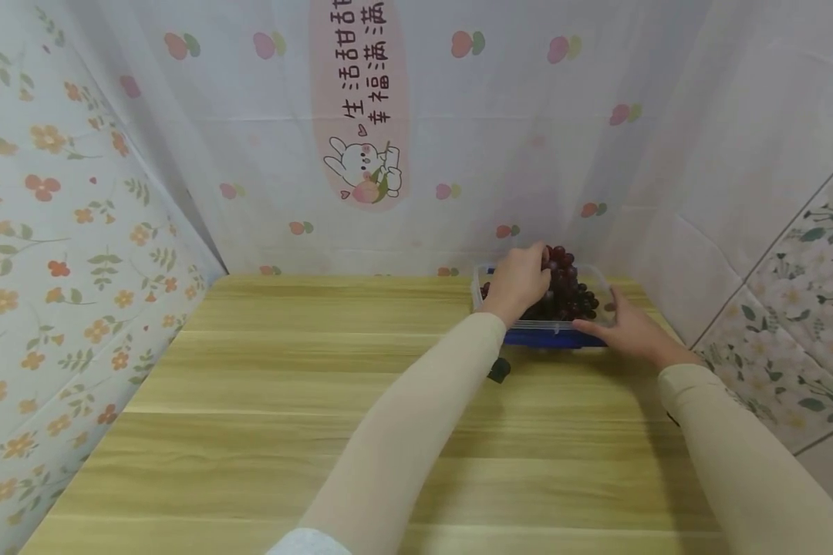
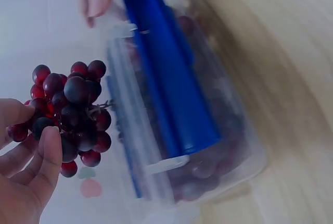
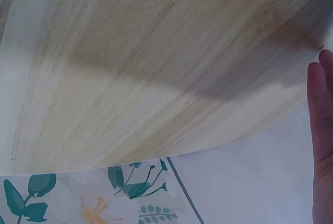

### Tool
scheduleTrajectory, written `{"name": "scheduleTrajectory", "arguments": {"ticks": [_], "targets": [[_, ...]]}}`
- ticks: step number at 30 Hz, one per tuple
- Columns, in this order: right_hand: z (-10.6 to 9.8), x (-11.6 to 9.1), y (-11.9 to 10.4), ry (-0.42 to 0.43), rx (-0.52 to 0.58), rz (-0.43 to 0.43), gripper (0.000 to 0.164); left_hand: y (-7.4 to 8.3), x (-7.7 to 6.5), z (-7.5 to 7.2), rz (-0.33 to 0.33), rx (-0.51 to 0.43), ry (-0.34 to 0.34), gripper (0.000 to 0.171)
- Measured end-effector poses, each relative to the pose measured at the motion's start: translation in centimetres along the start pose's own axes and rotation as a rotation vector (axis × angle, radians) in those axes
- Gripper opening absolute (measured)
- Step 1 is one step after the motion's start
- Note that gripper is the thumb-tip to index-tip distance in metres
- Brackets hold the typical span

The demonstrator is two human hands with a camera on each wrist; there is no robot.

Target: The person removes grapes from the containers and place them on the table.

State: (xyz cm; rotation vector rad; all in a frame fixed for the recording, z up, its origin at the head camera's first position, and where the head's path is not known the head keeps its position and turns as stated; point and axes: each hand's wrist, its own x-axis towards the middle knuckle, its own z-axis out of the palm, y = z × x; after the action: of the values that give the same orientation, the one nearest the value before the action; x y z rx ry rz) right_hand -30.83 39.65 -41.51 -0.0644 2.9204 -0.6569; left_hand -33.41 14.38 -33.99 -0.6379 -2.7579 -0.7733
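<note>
A bunch of dark red grapes [image 2: 75, 112] is pinched between the thumb and fingers of my left hand [image 1: 521, 284], held up over a clear plastic container [image 2: 234, 114]. More grapes [image 1: 583, 302] lie inside the container [image 1: 482, 297], partly hidden by the hand and the held bunch. A blue clasp flap [image 2: 171, 78] runs along the container's near side, which faces me. My right hand [image 1: 632, 327] holds the container's near right corner, thumb on the front rim and fingers along the right side. In the right wrist view only its straight fingers [image 3: 321, 109] show.
A small dark object [image 1: 500, 370] lies on the wood-grain table [image 1: 284, 401] just in front of the container. A white printed cloth [image 1: 444, 154] hangs behind the table's far edge. Flowered cloths stand at the left [image 1: 62, 231] and right [image 1: 798, 308].
</note>
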Motion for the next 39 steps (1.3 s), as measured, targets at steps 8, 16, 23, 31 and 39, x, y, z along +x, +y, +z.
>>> {"name": "scheduleTrajectory", "arguments": {"ticks": [8,16,23,31,39], "targets": [[-0.1,0.0,0.1,-0.011,-0.009,0.004,0.13,0.3,0.5,-2.9,0.012,-0.085,0.062,0.018],[-0.1,-0.4,-0.4,-0.011,-0.025,0.008,0.129,0.2,0.5,-5.0,-0.021,-0.15,0.122,0.018],[0.1,-0.2,-0.4,-0.008,-0.036,0.006,0.13,-0.4,-0.2,-7.0,-0.027,-0.162,0.151,0.019],[0.2,0.1,-0.4,-0.009,-0.042,0.007,0.131,-2.0,-1.3,-9.5,-0.044,-0.169,0.19,0.021],[0.1,-0.1,-0.3,-0.02,-0.03,0.013,0.132,-3.3,-2.8,-11.8,-0.075,-0.139,0.232,0.021]]}}
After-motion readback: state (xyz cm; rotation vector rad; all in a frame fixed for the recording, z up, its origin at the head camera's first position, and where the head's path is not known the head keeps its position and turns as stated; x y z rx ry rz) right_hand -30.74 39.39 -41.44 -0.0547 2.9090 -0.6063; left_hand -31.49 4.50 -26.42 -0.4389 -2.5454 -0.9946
